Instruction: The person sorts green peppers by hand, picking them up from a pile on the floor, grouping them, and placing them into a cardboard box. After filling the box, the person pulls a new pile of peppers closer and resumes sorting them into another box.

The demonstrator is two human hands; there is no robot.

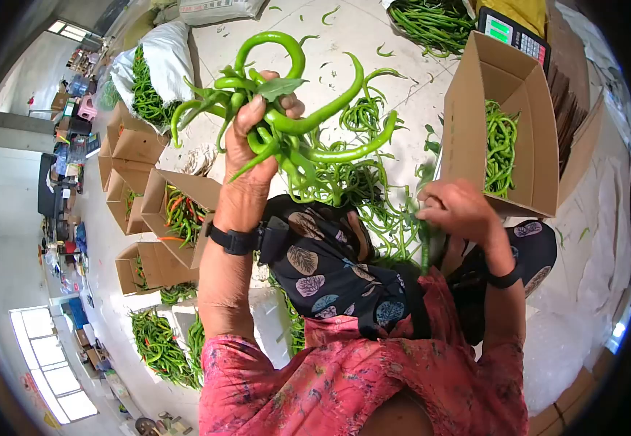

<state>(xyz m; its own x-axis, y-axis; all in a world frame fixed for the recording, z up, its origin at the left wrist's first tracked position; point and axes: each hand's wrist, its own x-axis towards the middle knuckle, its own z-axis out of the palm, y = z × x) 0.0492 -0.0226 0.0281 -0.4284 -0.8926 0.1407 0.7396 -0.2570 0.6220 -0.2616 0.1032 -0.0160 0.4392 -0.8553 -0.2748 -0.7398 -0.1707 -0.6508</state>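
While the left hand (pixel 241 149) had its fingers clamped around a bunch of green peppers (pixel 297 125) at upper centre, probably to keep the curling pods together, the right hand (pixel 459 209) curled right of centre, its grip unclear; beyond, loose peppers (pixel 337 182) lay on the floor (pixel 363 36), and an open carton (pixel 537 160) stood upper right, seemingly within reach.

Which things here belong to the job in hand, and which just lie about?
Apparently in the job:
left hand, gripping green peppers
right hand, grip unclear
pepper pile on the floor
large cardboard box holding peppers

Apparently lying about:
digital scale
white sack of peppers
box with red peppers
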